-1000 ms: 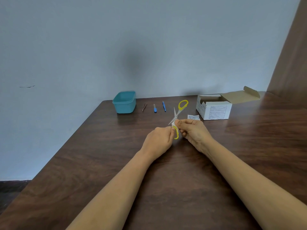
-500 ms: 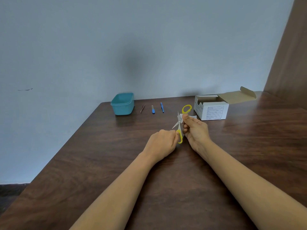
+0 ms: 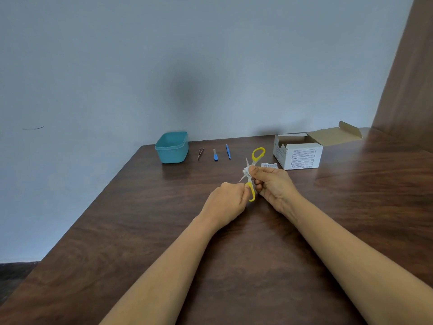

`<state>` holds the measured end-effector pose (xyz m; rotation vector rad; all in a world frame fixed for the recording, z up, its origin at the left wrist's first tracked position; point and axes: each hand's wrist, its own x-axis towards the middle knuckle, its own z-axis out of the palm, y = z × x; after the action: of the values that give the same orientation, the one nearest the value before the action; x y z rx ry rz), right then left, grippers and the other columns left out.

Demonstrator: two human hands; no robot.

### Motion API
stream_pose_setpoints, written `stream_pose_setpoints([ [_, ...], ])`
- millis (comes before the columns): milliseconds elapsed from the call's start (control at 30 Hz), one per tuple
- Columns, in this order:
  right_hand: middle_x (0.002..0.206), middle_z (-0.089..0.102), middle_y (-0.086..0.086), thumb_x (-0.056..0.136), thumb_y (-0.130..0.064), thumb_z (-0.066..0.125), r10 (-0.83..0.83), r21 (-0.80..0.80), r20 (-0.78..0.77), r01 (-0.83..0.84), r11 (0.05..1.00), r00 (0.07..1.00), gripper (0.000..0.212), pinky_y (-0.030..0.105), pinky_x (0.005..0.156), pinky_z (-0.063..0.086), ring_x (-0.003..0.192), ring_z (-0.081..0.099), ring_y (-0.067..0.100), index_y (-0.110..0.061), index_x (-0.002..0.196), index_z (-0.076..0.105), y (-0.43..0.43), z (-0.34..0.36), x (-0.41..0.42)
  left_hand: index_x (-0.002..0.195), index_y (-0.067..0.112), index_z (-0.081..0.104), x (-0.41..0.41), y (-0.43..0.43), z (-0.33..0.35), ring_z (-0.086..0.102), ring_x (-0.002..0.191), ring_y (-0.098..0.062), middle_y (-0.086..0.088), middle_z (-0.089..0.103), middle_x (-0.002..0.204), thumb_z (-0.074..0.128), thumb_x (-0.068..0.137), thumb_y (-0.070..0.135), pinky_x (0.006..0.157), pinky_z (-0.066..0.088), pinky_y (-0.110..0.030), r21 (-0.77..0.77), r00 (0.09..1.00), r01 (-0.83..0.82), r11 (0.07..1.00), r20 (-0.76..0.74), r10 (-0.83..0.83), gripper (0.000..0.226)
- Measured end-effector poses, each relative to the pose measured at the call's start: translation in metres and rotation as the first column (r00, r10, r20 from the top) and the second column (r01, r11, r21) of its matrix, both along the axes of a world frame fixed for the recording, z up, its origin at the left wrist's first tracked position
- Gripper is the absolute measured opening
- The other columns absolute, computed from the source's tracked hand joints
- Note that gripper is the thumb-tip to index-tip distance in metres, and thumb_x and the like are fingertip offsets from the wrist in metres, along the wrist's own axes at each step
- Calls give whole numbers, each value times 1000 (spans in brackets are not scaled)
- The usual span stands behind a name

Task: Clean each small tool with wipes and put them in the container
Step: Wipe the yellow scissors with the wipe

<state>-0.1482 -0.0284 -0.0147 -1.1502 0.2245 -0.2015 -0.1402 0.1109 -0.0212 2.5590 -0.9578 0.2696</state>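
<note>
Yellow-handled scissors (image 3: 257, 154) are held spread apart above the middle of the table. My left hand (image 3: 228, 201) grips the lower yellow handle. My right hand (image 3: 273, 184) pinches a small white wipe (image 3: 246, 170) around the blades near the pivot. A teal container (image 3: 172, 147) stands at the back left of the table. Beside it lie tweezers (image 3: 200, 153), a small blue-handled file (image 3: 215, 154) and a blue tool (image 3: 228, 151) in a row.
An open white cardboard box (image 3: 300, 153) stands at the back right, with a torn wipe sachet (image 3: 269, 165) lying in front of it. The dark wooden table (image 3: 140, 219) meets a pale wall behind and a wooden panel at the right.
The scissors have turned more upright and my right hand with the wipe has slid along the blades toward the pivot. The view shifted slightly.
</note>
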Motion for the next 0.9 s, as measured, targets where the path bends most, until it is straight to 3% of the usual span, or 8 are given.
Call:
stream_pose_setpoints([
  [200,61,53,0,87,-9,66,-217,80,19,215,973,976,12,14,42,36,53,39,7,-7,75,65,6,0,-2,68,22,46,-1,0,0,54,66,-28,-4,52,65,31,103,32,60,39,-35,-5,999,35,999,-22,-35,39],
  [467,62,51,1,88,-7,65,-319,230,-31,317,920,947,21,15,42,34,50,38,6,-9,68,58,0,7,-3,67,21,44,-2,-1,0,51,64,-28,-5,51,65,31,103,33,59,37,-34,48,999,48,998,0,-49,40],
  [700,65,51,2,89,-7,64,-267,254,-35,267,930,963,16,15,43,36,54,41,7,-9,73,60,-2,7,-3,73,10,53,-2,-1,0,50,62,-25,-6,52,65,30,103,33,59,39,-35,60,999,52,997,0,-52,44],
  [900,62,52,4,86,-4,67,-232,157,-55,238,958,971,12,15,41,37,50,41,8,-6,74,63,11,4,-4,72,23,51,0,0,-1,57,65,-28,-6,57,68,30,102,38,62,47,-38,19,999,46,999,-27,-45,40],
])
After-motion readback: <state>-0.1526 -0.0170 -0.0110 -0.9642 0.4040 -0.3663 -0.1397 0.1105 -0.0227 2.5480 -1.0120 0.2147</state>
